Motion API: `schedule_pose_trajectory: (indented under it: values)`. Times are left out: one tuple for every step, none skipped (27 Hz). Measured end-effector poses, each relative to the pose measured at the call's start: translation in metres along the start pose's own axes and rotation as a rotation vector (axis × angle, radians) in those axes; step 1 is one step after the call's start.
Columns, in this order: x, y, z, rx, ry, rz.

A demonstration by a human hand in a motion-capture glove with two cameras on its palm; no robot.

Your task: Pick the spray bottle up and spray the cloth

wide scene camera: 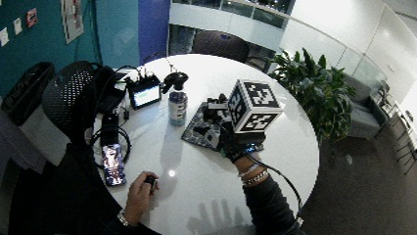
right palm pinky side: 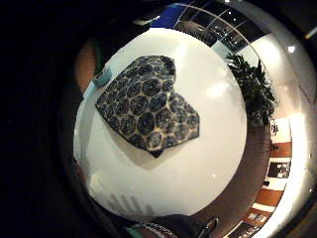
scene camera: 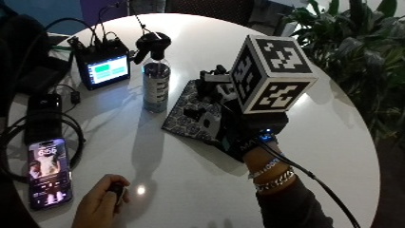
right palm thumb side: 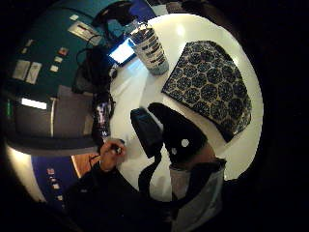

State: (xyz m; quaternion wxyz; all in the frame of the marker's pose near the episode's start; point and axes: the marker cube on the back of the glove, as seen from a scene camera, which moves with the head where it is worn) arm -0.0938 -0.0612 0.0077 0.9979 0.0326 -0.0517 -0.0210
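A clear spray bottle [scene camera: 155,80] with a black trigger head stands upright on the white round table [scene camera: 190,180]. Just beside it lies the dark blue patterned cloth [scene camera: 183,116], folded flat. My gloved right hand [scene camera: 218,118] hovers over the cloth, palm down, a short way from the bottle. Its fingers look relaxed and hold nothing. Both palm views look down on the cloth [right palm pinky side: 148,104] [right palm thumb side: 210,87]. The thumb side palm view also shows the bottle [right palm thumb side: 149,48] beside the cloth, and my gloved thumb [right palm thumb side: 178,133].
A small monitor [scene camera: 104,66] with cables sits behind the bottle. A lit phone [scene camera: 49,173] and a black device [scene camera: 43,118] lie near the table's left edge. The bare left hand [scene camera: 101,202] holds a small black object. A plant [scene camera: 361,52] stands beyond the table.
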Motion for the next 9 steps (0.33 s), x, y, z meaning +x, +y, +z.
schedule_pose_trajectory:
  values:
    - [-0.0012, 0.0022, -0.0012, -0.003, 0.003, -0.005]
    - [-0.0024, 0.004, -0.0018, -0.008, 0.003, -0.01]
    - [-0.0037, 0.0052, -0.0018, -0.014, -0.001, -0.015]
    - [-0.0049, 0.0058, -0.0012, -0.021, -0.007, -0.019]
    - [-0.0058, 0.0059, -0.0001, -0.027, -0.014, -0.023]
    - [-0.0062, 0.0057, 0.0011, -0.032, -0.02, -0.025]
    - [-0.0061, 0.0053, 0.0022, -0.036, -0.025, -0.026]
    - [-0.0057, 0.0049, 0.0029, -0.039, -0.028, -0.025]
    - [-0.0054, 0.0046, 0.0033, -0.04, -0.03, -0.025]
